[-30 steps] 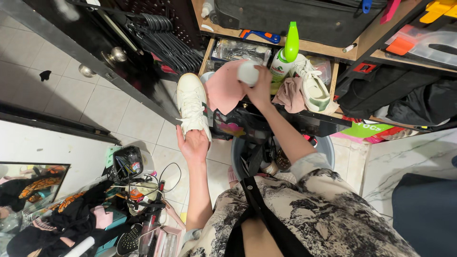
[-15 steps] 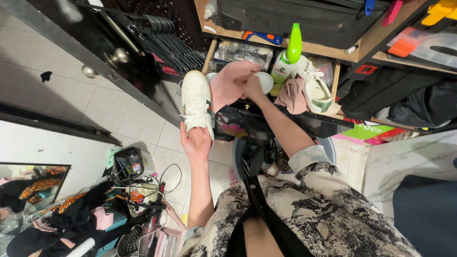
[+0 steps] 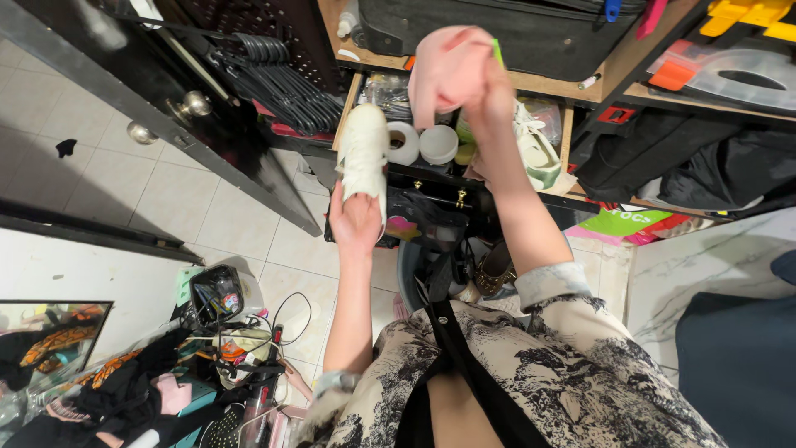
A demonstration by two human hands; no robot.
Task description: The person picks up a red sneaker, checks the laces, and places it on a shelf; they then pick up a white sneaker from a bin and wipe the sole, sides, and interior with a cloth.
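The left hand point(image 3: 355, 222) has its fingers closed round the heel end of a white sneaker point(image 3: 363, 158), which points up toward twelve o'clock. At two o'clock from it, the right hand point(image 3: 489, 91) has its fingers pinched tight on a pink cloth point(image 3: 446, 66), raised before the wooden shelf point(image 3: 547, 85). A second sneaker point(image 3: 535, 149) sits at five o'clock from the cloth, and black hangers point(image 3: 274, 83) hang at nine o'clock.

Black-and-cream patterned shirt, sleeves pushed up, black strap across the chest
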